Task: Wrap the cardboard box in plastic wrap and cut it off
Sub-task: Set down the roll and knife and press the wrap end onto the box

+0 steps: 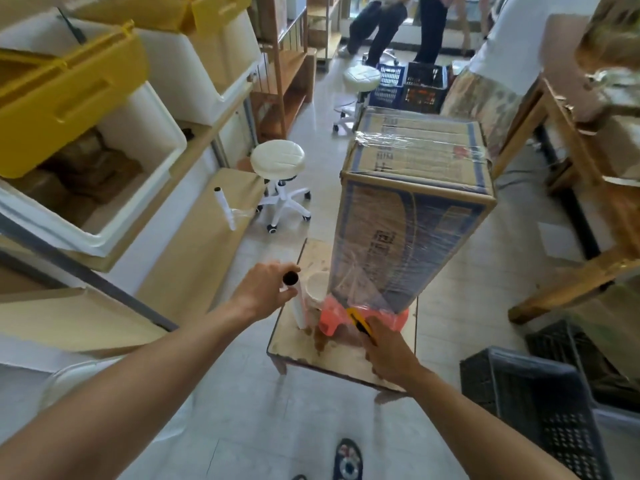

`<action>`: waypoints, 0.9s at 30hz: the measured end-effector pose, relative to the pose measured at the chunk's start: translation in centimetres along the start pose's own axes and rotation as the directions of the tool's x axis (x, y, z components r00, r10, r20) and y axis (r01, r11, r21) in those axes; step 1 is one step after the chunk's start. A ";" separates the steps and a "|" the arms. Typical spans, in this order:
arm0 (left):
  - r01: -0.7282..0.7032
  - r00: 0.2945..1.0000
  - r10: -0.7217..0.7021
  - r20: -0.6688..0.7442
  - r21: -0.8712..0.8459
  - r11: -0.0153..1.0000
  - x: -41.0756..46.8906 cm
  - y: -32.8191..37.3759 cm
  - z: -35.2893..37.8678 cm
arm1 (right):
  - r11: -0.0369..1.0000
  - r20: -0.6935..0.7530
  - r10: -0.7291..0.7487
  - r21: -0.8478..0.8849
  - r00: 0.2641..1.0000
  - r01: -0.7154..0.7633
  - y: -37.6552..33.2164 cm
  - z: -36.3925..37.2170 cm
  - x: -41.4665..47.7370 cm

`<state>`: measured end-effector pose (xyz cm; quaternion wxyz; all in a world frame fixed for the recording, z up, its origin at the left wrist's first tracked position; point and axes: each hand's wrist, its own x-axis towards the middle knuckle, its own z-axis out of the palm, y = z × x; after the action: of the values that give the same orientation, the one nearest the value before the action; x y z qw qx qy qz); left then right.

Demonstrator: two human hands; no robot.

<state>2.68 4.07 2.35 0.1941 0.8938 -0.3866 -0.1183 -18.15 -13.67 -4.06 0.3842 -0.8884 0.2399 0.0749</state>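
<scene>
On the left, white bins (138, 150) with yellow lids stand open on a shelf. In the middle a tall cardboard box (415, 216) with blue print stands upright on a pink stool (391, 318), and this stool stands on a low wooden desk (332, 355). Plastic wrap (391, 258) covers the near face of the box from the bottom up to near the top edge, and one more band of it goes across the top face. At the near right a black crate (540, 403) lies on the floor. Far left of the box a white stool (278, 161) on wheels stands on the floor. On a brown surface at the left lies a second roll (225, 209) of film.

A roll (300, 310) of wrap stands upright on the desk, just left of the pink stool, and a sheet of film goes from it to the lower near corner of the box. A white round container (317, 285) is just behind the roll. The left hand (263, 289) grips the black handle at the top of the roll, with its fingers curled round it. The right hand (389, 355) holds a yellow utility knife (362, 323) in a closed fist, and the far end of the knife is at the film in front of the pink stool. Whether the blade touches the film I cannot tell.
</scene>
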 end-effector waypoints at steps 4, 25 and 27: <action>0.013 1.000 -0.013 0.021 -0.003 1.000 2.0 -3.0 2.6 | 0.998 -0.005 0.028 -0.061 1.000 -0.028 -0.1 2.8 2.2; -0.096 0.962 0.097 0.256 -0.014 0.995 6.4 -10.2 9.5 | 0.924 -0.014 0.362 0.138 0.932 -0.357 -2.2 10.3 6.6; -0.088 0.957 0.090 0.276 -0.018 0.996 6.5 -10.3 9.5 | 0.922 -0.013 0.365 0.147 0.931 -0.359 -2.2 10.1 6.7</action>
<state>10.22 3.28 -11.12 0.1460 0.8498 -0.4492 -0.2340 -10.72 -7.57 -11.83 0.4210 -0.8005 0.4123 0.1095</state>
